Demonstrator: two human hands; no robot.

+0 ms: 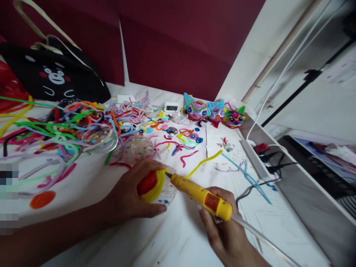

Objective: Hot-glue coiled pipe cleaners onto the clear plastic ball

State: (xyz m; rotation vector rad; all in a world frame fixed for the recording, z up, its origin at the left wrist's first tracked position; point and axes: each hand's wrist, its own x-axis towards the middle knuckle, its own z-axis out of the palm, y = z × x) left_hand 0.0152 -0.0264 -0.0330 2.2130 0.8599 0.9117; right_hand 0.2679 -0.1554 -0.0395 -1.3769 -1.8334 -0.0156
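My left hand [130,196] is wrapped round a clear ball [169,193] with a red centre and yellow pipe cleaner [159,187] coiled on one side. In my right hand [226,226] is a yellow glue gun [200,193], a clear glue stick [261,237] coming out of its back. The gun's dark nozzle [168,174] points left, at the edge of the yellow coil. Whether it touches is too small to tell. A loose yellow pipe cleaner end [204,162] stretches up and right from behind the gun.
Tangled colourful pipe cleaners [66,133] cover the table's left. Several decorated animal heads [197,110] stand at the back beside a small digital clock [171,107]. A black bag [55,74] is back left. On the right are a power strip [258,159] and blue pipe cleaners [251,180].
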